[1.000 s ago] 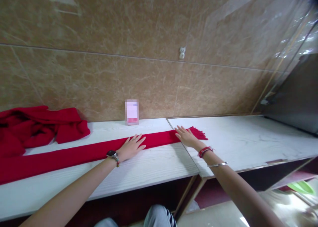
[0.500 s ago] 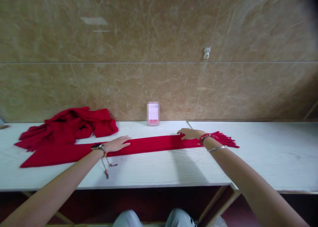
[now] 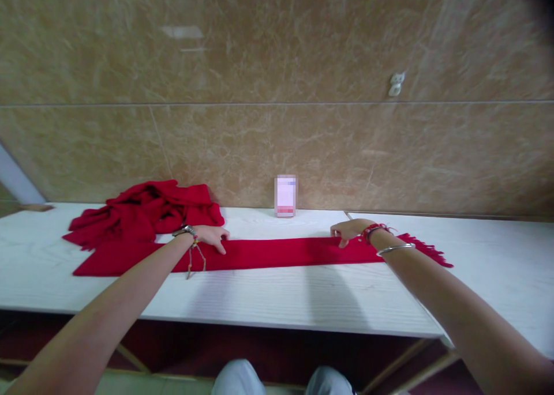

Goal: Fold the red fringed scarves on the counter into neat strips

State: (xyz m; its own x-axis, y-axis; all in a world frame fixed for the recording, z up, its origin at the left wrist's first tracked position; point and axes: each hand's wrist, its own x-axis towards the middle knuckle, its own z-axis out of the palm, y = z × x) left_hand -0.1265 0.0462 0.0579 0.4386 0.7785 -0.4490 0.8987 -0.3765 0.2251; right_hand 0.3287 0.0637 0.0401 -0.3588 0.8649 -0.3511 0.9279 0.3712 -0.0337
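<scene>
Across the white wood-grain surface [image 3: 268, 300], roughly parallel to its front edge, a red fringed scarf [image 3: 277, 252] is laid out in a long, flat strip, its slanted end toward the surface's left side and its fringe [image 3: 430, 252] spread toward the right. The strip is met by both bare hands, held well apart. By the left hand [image 3: 210, 237], the scarf is touched near its back edge, left of its middle, with the fingers partly curled and the thumb spread away from them. By the right hand [image 3: 348, 230], the back edge is touched nearer the fringe, with the fingers bent down and the thumb lowered over the cloth. Whether any fabric is pinched cannot be told. The step in hand is judged to be straightening or taking hold of the strip; for the next move, an even hold at both places and level tension would be called for, so that no creases are made. Toward the back left corner, a crumpled heap of red cloth [image 3: 151, 210] is set close behind the strip; whether the two are joined cannot be told. At the back edge, a blurred upright rectangular object [image 3: 285, 196] is stood near the tiled wall [image 3: 259, 147].
</scene>
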